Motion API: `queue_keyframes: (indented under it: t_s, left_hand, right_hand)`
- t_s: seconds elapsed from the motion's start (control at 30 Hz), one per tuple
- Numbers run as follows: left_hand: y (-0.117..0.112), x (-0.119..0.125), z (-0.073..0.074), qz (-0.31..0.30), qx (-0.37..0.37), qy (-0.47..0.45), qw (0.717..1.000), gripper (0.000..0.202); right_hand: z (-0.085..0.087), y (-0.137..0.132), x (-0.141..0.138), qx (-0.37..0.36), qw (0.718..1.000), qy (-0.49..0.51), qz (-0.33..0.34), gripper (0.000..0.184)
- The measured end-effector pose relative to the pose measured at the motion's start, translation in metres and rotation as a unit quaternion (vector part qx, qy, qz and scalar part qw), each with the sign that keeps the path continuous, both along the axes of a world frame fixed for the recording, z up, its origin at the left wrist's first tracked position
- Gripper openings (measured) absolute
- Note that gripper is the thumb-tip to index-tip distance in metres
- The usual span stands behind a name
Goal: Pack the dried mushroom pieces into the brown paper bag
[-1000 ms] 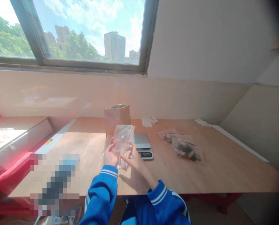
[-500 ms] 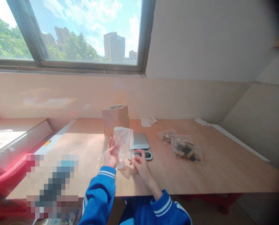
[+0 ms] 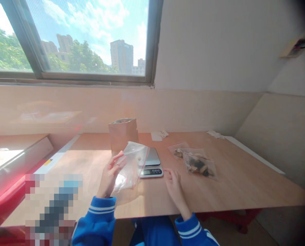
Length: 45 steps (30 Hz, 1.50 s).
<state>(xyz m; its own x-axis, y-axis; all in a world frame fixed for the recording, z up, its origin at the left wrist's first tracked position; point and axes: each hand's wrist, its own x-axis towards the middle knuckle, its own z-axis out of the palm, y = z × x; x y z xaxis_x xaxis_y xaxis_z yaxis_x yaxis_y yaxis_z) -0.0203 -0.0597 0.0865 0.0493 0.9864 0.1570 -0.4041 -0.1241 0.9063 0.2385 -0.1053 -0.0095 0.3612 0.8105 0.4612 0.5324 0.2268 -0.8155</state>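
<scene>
My left hand (image 3: 111,175) holds a clear zip bag (image 3: 134,159) with a red seal line, thumb and fingers at its left edge. The bag is tilted and looks empty, overlapping part of a digital kitchen scale (image 3: 151,171). Below it, more clear plastic (image 3: 123,182) lies on the table by my left wrist. My right hand (image 3: 174,182) is just right of the scale, index finger stretched toward its corner and the other fingers loosely bent, with nothing in it. An upright brown paper pouch (image 3: 123,135), its top open, stands behind the held bag.
Two zip bags of dark and tan dried pieces, a front bag (image 3: 198,164) and a back bag (image 3: 176,150), lie right of the scale. White paper (image 3: 157,135) and another crumpled scrap (image 3: 216,134) lie along the wall. A blurred-out patch (image 3: 55,205) covers the left front.
My right hand has come away from the zip bag and moved right, past the scale. My left hand has shifted left with the bag, now more tilted. The view has turned slightly right.
</scene>
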Motion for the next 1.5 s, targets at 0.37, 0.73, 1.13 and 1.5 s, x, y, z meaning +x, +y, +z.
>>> queue_keyframes:
  t_s: [0.37, 0.73, 1.13, 1.5]
  left_hand:
    - [-0.004, -0.023, -0.03, 0.311, 0.096, 0.348, 0.879, 0.033]
    - [0.014, 0.025, -0.079, 0.144, 0.025, 0.28, 0.949, 0.028]
    - [0.003, 0.031, -0.072, 0.048, 0.003, -0.072, 0.996, 0.048]
    - [-0.021, 0.028, -0.062, 0.154, 0.076, 0.13, 0.976, 0.028]
  right_hand:
    - [-0.042, 0.019, 0.092, -0.03, 0.921, -0.243, -0.301, 0.053]
    - [-0.034, 0.011, 0.093, -0.02, 0.941, -0.188, -0.281, 0.032]
    - [-0.02, 0.002, 0.085, -0.019, 0.94, -0.172, -0.295, 0.028]
    - [0.022, -0.042, 0.047, 0.079, 0.949, 0.189, -0.24, 0.044]
